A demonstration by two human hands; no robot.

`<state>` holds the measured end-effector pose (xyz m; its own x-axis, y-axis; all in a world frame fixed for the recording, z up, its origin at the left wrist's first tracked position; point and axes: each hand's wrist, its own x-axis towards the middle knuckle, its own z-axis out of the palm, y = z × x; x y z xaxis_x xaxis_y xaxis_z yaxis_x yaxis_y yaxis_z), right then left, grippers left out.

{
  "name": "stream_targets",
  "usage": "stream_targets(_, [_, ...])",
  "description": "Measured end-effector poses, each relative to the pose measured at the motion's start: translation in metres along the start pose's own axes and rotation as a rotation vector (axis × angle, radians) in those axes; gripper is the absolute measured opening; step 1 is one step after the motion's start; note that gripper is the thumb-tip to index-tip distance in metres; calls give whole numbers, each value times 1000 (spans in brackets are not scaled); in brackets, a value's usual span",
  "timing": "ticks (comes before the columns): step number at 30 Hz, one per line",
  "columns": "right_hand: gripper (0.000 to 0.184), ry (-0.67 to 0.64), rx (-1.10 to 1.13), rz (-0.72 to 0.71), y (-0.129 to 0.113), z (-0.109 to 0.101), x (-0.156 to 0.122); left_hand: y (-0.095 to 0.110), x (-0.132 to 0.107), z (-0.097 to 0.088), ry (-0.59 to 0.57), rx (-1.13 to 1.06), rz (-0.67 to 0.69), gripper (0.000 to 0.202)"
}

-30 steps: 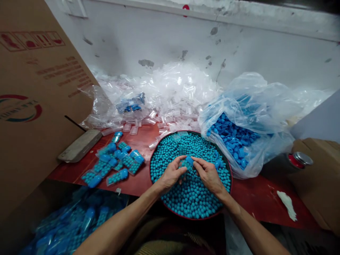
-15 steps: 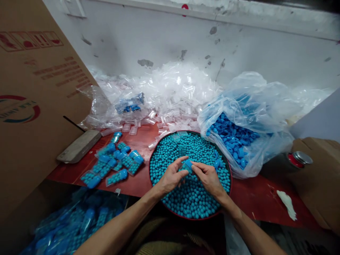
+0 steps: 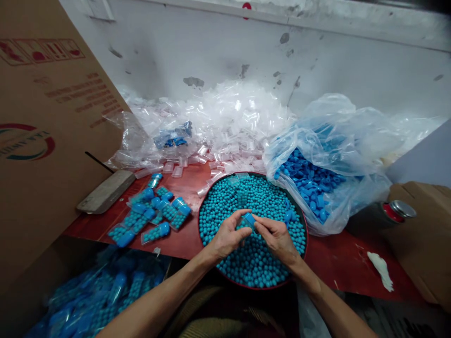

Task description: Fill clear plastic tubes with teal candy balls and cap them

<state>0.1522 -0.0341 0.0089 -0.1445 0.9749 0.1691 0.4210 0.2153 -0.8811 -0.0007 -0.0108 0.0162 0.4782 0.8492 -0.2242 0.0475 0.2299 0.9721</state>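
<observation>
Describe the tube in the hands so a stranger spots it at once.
Find the round tray of turquoise balls. Above its middle, the left hand and right hand pinch a blue-capped tube. It alone is held; the other tubes lie left of the tray.

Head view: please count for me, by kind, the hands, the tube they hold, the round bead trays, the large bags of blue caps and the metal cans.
Hands: 2, the left hand and the right hand
Tube with blue cap, in the grip of both hands: 1
Round tray of turquoise beads: 1
Large bag of blue caps: 1
Metal can: 1
Total: 6
</observation>
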Motion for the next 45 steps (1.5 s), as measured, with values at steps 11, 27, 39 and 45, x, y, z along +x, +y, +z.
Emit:
stream_targets(11, [27,19,-30,14,-1,6,-6,-18,-6,7,177,641,144,56])
stream_targets(27, [28,-285,92,-34,-10,-29,7,-1,-4,3,20,287,162,39])
stream_targets(39, [34,18,118,119,-8,-7,6,-5,-9,-1,13,266,139,47])
stream_targets(45, [88,-100,-439,-129,-10,10,-13,3,-11,3,44,198,198,48])
